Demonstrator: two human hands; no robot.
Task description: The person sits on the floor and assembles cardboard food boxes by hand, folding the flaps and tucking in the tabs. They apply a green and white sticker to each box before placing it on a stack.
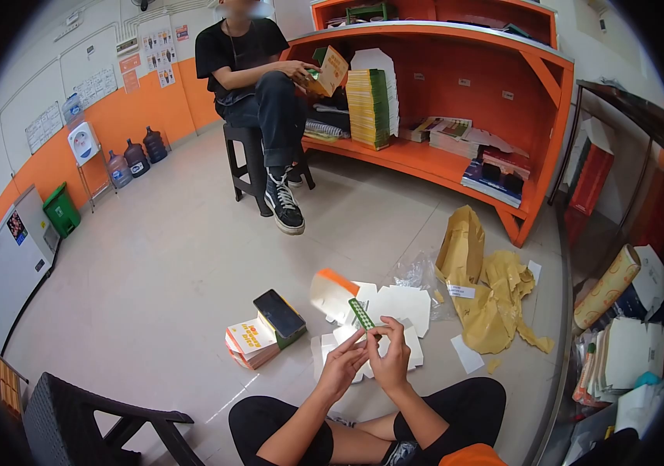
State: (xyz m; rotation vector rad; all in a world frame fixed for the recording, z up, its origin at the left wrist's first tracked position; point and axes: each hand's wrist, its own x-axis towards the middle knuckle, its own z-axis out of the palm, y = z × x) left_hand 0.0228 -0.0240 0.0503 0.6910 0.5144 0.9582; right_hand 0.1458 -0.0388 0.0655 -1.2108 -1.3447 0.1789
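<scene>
My left hand and my right hand meet in front of me above the floor. Both have their fingers closed at the near edge of a partly folded cardboard box, white inside with an orange panel. Its green-and-white checked flap stands up by my fingertips. Beneath and beyond it, flat white box blanks lie on the floor. To the left is a stack of printed cartons with a dark phone leaning on it.
Torn brown paper and clear plastic lie to the right. Across from me, a person on a black stool holds a carton. An orange shelf bears stacked box blanks. A black stool stands near left.
</scene>
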